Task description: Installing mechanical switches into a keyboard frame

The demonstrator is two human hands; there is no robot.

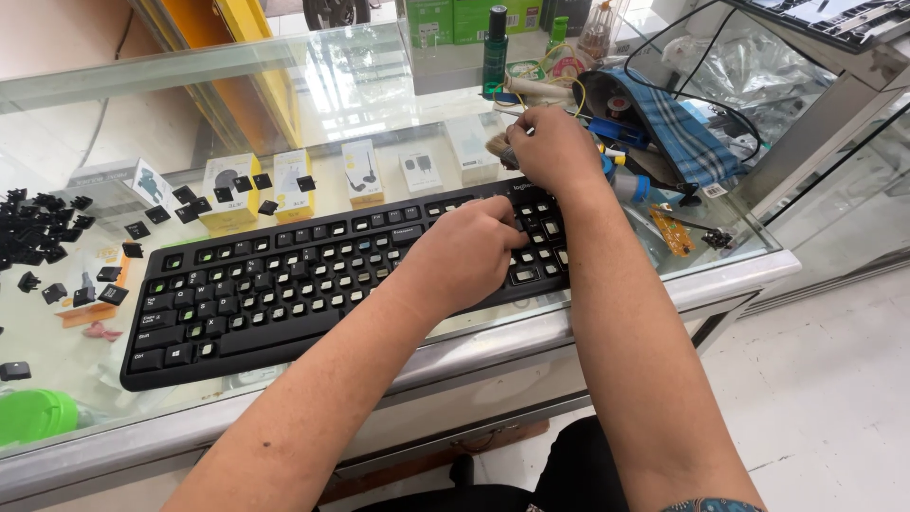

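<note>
Head view: keyboard stripped of most caps

The keyboard lies on the glass counter. The left hand curls on its right-end keys, its grasp hidden. The right hand grips a brush. Loose keycaps could scatter if nudged.

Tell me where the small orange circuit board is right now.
In the head view, the small orange circuit board lies on the glass countertop, right of the black keyboard and just below the blue checked cloth.
</note>
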